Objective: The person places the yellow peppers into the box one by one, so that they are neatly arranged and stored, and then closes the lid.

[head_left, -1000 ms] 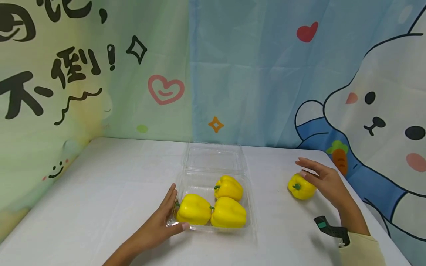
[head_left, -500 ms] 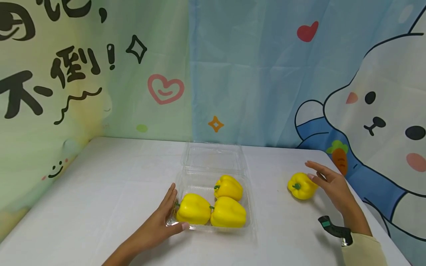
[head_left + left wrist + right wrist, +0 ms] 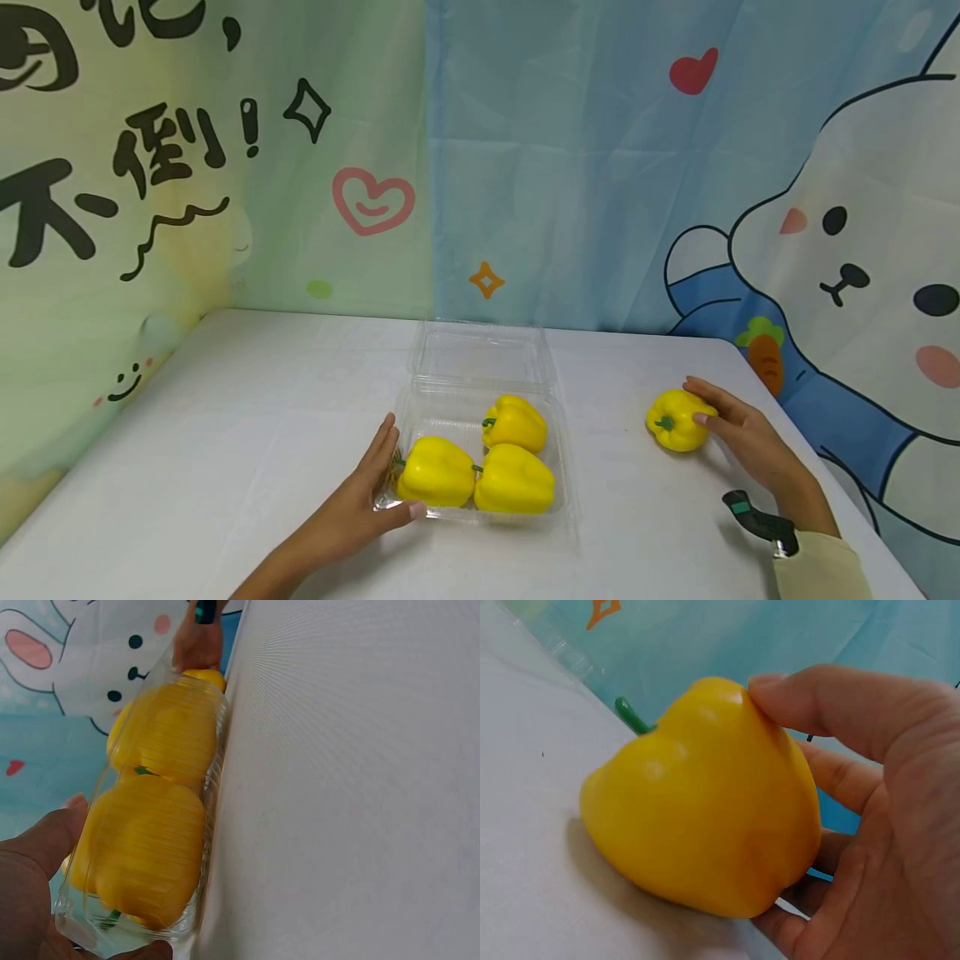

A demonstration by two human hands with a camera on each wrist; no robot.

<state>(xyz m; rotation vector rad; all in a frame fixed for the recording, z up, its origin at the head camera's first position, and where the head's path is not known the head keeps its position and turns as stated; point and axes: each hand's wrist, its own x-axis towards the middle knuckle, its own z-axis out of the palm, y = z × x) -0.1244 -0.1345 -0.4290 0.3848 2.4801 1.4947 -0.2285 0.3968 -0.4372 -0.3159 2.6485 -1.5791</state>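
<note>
The right hand [image 3: 750, 437], at the right of the head view, had its thumb and fingers clamped on a yellow pepper [image 3: 677, 421]. In the right wrist view the thumb pressed the top of the pepper near the middle of the frame, with the fingers round its far side and lower right. The green stem pointed to the upper left there, and to the left in the head view. The pepper was at the table [image 3: 262, 417], well apart from the box; whether its underside touched could not be told.

The left hand [image 3: 356, 504], left of centre in the lower frame, had its thumb and fingers apart, the fingers straight along the left side of the clear box [image 3: 442, 412] and the thumb at its front edge. Inside, a rear pepper [image 3: 515, 423] sat behind a right pepper [image 3: 515, 479], and a left pepper [image 3: 435, 472] sat just beside the latter. The lid [image 3: 480, 354] lay folded back toward the cloth [image 3: 555, 167] that filled the upper frame.

A black strap [image 3: 757, 518] and a pale sleeve [image 3: 821, 567] showed at the lower right
</note>
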